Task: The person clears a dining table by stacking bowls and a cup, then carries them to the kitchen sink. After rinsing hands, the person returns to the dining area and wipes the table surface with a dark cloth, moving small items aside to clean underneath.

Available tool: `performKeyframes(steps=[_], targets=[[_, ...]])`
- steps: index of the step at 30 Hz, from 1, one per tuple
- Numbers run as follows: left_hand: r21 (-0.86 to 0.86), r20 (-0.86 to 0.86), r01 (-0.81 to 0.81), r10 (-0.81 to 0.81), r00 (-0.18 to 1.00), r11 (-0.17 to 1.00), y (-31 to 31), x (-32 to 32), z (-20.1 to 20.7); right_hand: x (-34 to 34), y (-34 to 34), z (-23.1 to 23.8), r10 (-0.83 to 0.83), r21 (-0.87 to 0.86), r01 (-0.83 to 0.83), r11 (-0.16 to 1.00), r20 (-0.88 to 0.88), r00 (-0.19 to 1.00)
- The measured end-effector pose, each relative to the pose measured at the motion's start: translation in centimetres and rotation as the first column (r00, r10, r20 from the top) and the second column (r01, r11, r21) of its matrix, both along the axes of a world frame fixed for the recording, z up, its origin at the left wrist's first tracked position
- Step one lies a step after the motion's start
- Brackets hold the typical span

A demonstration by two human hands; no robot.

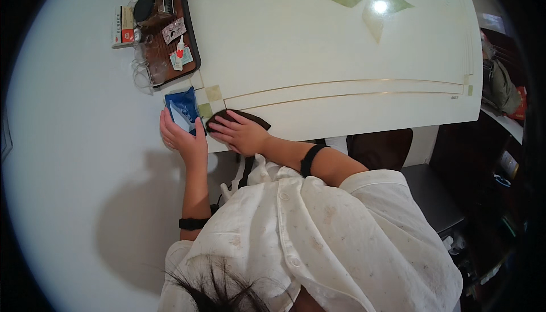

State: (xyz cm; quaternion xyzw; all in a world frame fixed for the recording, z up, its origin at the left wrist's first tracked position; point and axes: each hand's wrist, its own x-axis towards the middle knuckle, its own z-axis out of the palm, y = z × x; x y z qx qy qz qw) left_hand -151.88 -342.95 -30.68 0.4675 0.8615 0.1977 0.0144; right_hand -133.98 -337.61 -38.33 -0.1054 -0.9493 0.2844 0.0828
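Note:
Near the table's left front corner, my left hand [185, 137] grips a soft blue-and-white packet [183, 106], its thumb on one side and fingers on the other. The packet looks like a tissue pack, though its kind is not certain. Just to the right, my right hand [243, 132] lies flat with fingers stretched over a dark brown folded cloth or pouch [259, 121]. Part of that dark thing is hidden under the palm and fingers.
Beyond the packet, a brown tray [192, 39] holds a dark-lidded jar [153, 8], a blister pack [174, 30], a small white tube [180, 54] and clear glassware [149, 64]. A small box [123, 26] stands beside it. A dark chair [432, 195] is at the right.

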Motion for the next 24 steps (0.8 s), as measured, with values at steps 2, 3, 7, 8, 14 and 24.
performKeyframes(steps=[2, 3, 7, 8, 14, 24], targets=[[0.01, -0.002, 0.013, -0.013, 1.0, 1.0, -0.2, 0.1, 0.2, 2.7, -0.3, -0.7, 0.005, 0.082, 0.002, 0.997, -0.078, 0.997], [0.011, 0.005, 0.019, -0.019, 1.0, 1.0, -0.2, 0.1, 0.3, 4.6, 0.0, -0.7, 0.037, 0.036, -0.035, 0.999, -0.054, 0.998], [0.014, 0.084, 0.029, -0.031, 0.996, 0.999, 0.1, 0.4, -0.3, 14.9, 3.0, 1.7, -0.072, 0.0, 0.072, 0.997, 0.057, 0.996], [-0.031, 0.092, 0.009, -0.006, 0.996, 0.999, 0.2, 0.5, -0.5, 18.0, 4.1, 2.4, -0.106, 0.02, 0.105, 0.994, 0.096, 0.99], [-0.009, 0.182, 0.086, -0.083, 0.98, 0.996, -0.3, 0.8, -1.8, 34.2, 11.1, 3.7, -0.65, 0.318, 0.588, 0.744, 0.14, 0.747], [0.018, 0.143, 0.153, -0.154, 0.978, 0.988, 1.0, 1.4, -2.8, 29.5, 15.7, 1.5, -0.899, 0.289, 0.877, 0.384, -0.099, 0.426]])
